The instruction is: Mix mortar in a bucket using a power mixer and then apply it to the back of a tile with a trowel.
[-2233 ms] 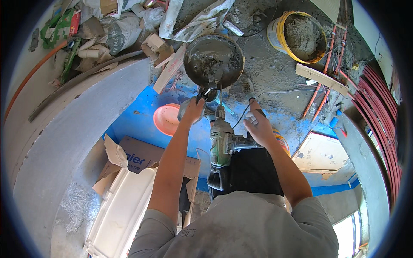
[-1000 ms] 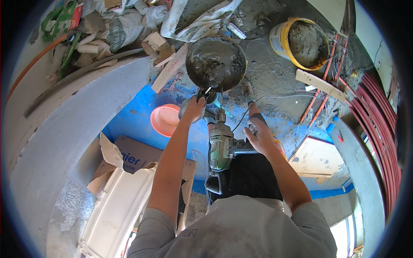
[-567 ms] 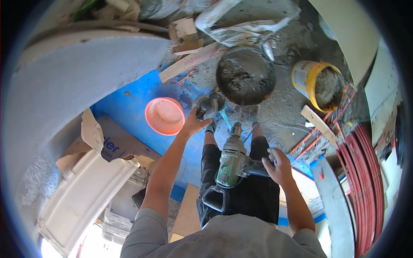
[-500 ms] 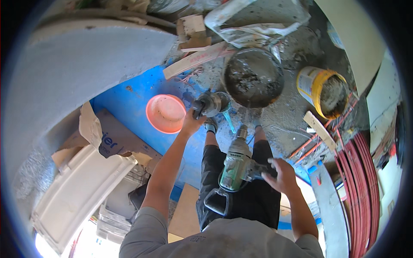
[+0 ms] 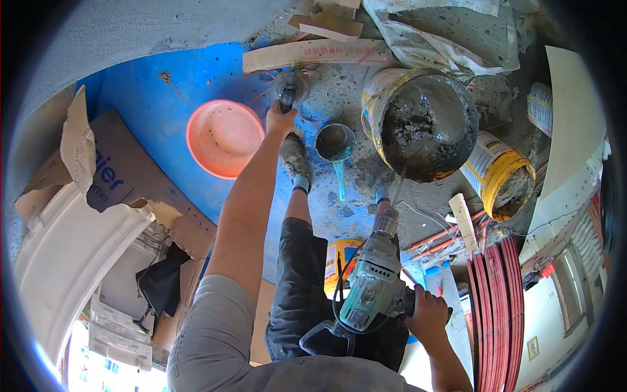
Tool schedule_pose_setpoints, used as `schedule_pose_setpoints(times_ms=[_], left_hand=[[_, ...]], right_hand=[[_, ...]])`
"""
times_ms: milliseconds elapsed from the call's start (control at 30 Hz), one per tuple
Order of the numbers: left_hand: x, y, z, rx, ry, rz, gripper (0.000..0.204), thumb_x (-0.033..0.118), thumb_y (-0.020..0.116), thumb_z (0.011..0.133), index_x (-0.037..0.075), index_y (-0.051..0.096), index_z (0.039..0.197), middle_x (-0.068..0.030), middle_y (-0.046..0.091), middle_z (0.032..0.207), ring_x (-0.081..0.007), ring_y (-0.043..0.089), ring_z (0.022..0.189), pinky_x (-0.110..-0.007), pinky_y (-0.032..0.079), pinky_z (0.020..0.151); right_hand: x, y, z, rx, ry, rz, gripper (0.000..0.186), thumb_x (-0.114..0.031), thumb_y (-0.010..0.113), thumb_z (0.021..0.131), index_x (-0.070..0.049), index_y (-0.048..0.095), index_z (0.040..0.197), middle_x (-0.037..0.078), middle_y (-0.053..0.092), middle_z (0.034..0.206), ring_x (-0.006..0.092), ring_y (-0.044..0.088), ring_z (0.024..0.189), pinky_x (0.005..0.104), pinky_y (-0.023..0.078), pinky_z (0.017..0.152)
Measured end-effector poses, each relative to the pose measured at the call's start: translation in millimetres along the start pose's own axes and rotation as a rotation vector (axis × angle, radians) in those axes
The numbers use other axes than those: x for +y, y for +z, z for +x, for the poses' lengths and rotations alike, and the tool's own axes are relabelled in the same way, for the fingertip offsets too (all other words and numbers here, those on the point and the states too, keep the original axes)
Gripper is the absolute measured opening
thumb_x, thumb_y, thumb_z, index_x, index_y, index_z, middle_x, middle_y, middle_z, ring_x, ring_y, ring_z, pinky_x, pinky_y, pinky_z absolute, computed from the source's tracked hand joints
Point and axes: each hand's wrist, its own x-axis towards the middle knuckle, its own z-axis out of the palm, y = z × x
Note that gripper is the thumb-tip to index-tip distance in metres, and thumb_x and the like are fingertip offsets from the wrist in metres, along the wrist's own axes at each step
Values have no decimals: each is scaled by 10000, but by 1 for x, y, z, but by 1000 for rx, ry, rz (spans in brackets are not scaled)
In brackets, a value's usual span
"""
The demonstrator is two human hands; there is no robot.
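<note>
My left hand (image 5: 281,117) grips the black handle of a grey round object (image 5: 290,86) that I cannot make out, near the back. My right hand (image 5: 428,313) is closed on the side handle of a grey-green mixer drill (image 5: 369,297), tilted over my dark shorts. Its thin shaft runs up to the rim of a large bucket (image 5: 469,124) of wet grey mortar. Between that bucket and my left hand is a small dark dipper (image 5: 334,142) with a long turquoise handle. A pink basin (image 5: 224,137) lies left of my left forearm on blue flooring.
At right are yellow buckets (image 5: 491,163), a wood offcut (image 5: 464,219), orange pipes and stacked red tubing (image 5: 495,320). Behind are a long board (image 5: 314,53) and crumpled plastic sheeting (image 5: 444,39). Torn cardboard (image 5: 114,163) and a white panel (image 5: 65,268) sit at left, beside a grey wall.
The view has shifted. My left hand has carried the grey object forward, away from the dipper, which now shows separately. My right hand, loose at the drill earlier, has closed on its side handle.
</note>
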Motion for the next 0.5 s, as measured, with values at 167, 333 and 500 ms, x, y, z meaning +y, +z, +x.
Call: schedule_pose_setpoints(times_ms=[167, 333, 500], left_hand=[[-4, -39, -120, 55, 137, 167, 719, 276, 812, 860, -10, 528, 1455, -257, 662, 1311, -416, 652, 1227, -479, 530, 1021], [171, -98, -441, -513, -247, 127, 326, 261, 745, 957, 4, 708, 1154, -194, 753, 1110, -382, 731, 1048, -433, 567, 914], [278, -146, -641, -512, 152, 178, 562, 350, 847, 885, 53, 633, 1311, -178, 699, 1247, -384, 682, 1171, -472, 523, 1038]], right_hand=[[-4, 13, -2, 13, -4, 24, 591, -189, 879, 687, -69, 554, 1167, 141, 672, 862, 373, 711, 783, 496, 535, 728], [31, 29, -49, 93, 47, 0, 590, -200, 880, 709, -53, 558, 1181, 158, 709, 864, 384, 736, 803, 504, 575, 716], [27, 17, -61, 100, -102, 80, 593, -268, 865, 757, -22, 562, 1204, 182, 752, 898, 411, 756, 857, 542, 596, 746]])
